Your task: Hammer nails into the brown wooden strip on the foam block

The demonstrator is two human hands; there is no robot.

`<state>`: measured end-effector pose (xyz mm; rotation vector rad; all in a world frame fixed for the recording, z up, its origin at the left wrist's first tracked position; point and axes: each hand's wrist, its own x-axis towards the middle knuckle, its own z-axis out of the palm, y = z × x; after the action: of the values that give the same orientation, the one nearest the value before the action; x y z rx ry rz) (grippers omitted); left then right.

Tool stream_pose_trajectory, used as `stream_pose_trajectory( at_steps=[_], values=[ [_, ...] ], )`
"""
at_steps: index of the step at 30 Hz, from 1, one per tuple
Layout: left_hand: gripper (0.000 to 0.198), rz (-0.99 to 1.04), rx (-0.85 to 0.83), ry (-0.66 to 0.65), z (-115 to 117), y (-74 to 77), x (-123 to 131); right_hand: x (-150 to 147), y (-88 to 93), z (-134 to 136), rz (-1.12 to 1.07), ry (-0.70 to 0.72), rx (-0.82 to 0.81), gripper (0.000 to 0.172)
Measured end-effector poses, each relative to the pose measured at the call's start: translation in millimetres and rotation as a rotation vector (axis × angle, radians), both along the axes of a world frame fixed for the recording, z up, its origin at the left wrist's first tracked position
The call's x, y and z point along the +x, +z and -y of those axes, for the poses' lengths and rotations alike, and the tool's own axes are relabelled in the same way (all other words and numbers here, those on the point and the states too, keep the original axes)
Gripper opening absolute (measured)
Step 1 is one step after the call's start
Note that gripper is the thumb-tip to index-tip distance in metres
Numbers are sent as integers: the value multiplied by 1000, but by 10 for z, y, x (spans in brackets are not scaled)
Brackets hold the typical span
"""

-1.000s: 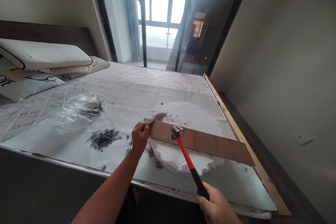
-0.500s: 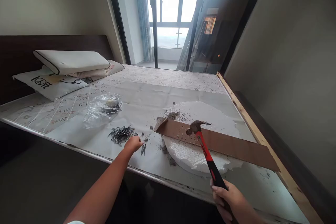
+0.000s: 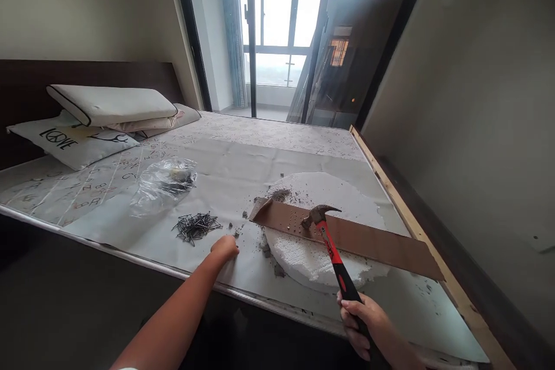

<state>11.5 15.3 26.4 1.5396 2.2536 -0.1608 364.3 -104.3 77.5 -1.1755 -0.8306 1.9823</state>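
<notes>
My right hand (image 3: 364, 324) is wrapped round the black-and-red handle of a claw hammer (image 3: 333, 251). The hammer's head hovers over or rests on a brown board (image 3: 377, 237) with rows of small holes or nail heads; contact is hard to judge. Under the board lies a round white foam slab (image 3: 321, 263), ragged along its edge. Low over the grey sheet, my left hand (image 3: 225, 247) is closed with its fingertips turned down, and whatever it grips is hidden. Just left of that hand is a pile of loose nails (image 3: 197, 226).
A crumpled clear plastic bag (image 3: 165, 182) with dark contents lies beyond the nails. Grey crumbs (image 3: 280, 195) and chips are scattered around the foam. Pillows (image 3: 117, 105) are stacked at the headboard, and a wooden rail (image 3: 399, 202) runs along the bed's right side.
My left hand has moved slightly nearer and right, over the spot where a few separate nails lay; those nails are now out of sight. The hammer stays at the board as the view shifts slightly.
</notes>
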Motion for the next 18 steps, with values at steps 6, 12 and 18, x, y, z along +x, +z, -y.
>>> stream_pose_trajectory(
  at_steps=[6,12,18],
  values=[
    [10,141,146,-49,54,363,194,44,48,5,39,-30,56,24],
    [21,925,437,-147,157,639,852,96,138,-9,88,-36,108,23],
    [24,1163,540,-219,-111,543,1358,174,189,6,95,24,79,25]
  ],
)
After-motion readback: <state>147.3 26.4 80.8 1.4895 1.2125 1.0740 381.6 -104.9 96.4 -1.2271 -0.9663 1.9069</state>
